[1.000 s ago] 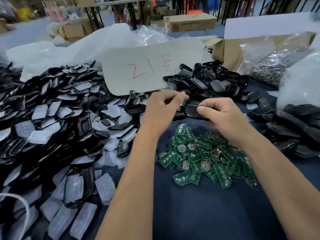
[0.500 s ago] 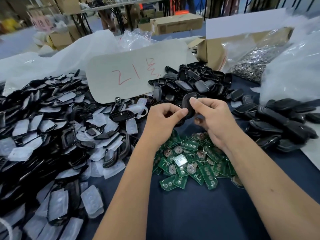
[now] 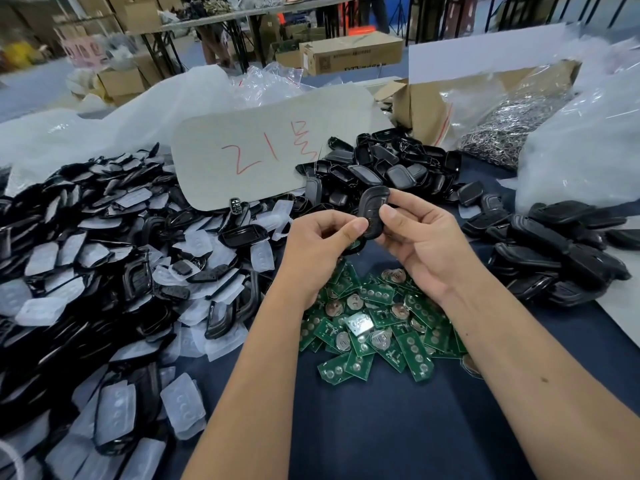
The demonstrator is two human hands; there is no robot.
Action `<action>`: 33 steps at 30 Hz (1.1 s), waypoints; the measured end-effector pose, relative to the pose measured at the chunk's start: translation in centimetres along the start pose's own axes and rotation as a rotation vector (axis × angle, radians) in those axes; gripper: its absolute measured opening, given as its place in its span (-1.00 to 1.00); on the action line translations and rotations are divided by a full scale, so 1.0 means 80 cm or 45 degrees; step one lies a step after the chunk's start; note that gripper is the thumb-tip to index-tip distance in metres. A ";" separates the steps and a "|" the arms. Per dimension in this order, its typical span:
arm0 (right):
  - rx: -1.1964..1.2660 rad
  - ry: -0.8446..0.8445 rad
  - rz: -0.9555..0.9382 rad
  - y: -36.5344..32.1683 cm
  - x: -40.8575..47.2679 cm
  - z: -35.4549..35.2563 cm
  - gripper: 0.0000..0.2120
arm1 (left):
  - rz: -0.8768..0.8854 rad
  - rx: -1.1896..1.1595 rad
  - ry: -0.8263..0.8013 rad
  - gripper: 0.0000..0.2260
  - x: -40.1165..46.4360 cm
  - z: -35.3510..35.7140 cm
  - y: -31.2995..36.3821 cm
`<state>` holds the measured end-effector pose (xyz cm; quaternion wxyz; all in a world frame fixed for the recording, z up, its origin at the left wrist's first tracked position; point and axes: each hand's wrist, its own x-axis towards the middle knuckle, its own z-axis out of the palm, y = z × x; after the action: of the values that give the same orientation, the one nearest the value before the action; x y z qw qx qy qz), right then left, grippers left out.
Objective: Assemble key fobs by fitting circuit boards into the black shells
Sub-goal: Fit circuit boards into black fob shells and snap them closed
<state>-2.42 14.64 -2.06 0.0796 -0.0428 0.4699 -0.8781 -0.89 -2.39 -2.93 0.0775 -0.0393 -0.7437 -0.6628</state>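
You held one black shell (image 3: 372,211) at frame centre, above the desk (image 3: 381,427). Its long axis ran near upright, tilted slightly to the right, with the rounded end toward the top of the frame and the lower end hidden between your thumbs.

Your right hand (image 3: 420,242) pinched the shell from the right, thumb on its front face, fingers curled behind it. Your left hand (image 3: 320,245) pinched its lower left edge with the thumb tip, other fingers curled under; something green showed just below that hand, too hidden to identify.

Counts: one shell in hand. The circuit boards (image 3: 377,332) lay in a single loose heap of green pieces at lower centre, beneath both wrists; too many and too overlapped to count. Several carried round silver cells.

A large heap of black frames and clear button pads (image 3: 114,271) filled the left of the frame. A second pile of black shells (image 3: 388,168) sat just above your hands. A third pile of dark shells (image 3: 561,247) lay at the right edge.

Containers: an open cardboard box (image 3: 426,109) at upper right held a clear bag of small metal rings (image 3: 502,129). A grey card (image 3: 270,150) with red marks leaned at upper centre. White plastic bags (image 3: 585,140) sat at far right.
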 end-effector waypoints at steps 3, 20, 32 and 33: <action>0.030 0.004 0.017 -0.002 0.001 0.000 -0.68 | 0.019 -0.017 -0.016 -0.91 -0.002 0.003 0.004; -0.220 0.343 -0.126 0.015 0.003 0.013 -0.80 | 0.424 0.608 0.234 -0.94 -0.003 0.025 0.013; 0.102 -0.010 0.128 -0.003 0.006 -0.005 -0.71 | -0.221 -0.301 0.386 -0.72 0.001 0.014 0.010; 0.097 -0.013 0.125 -0.003 0.006 -0.004 -0.70 | -0.224 -0.325 0.386 -0.70 0.001 0.014 0.011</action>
<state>-2.94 14.97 -2.08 0.1264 -0.0212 0.4371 -0.8902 -0.93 -1.22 -2.20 0.1248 0.1166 -0.6341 -0.7541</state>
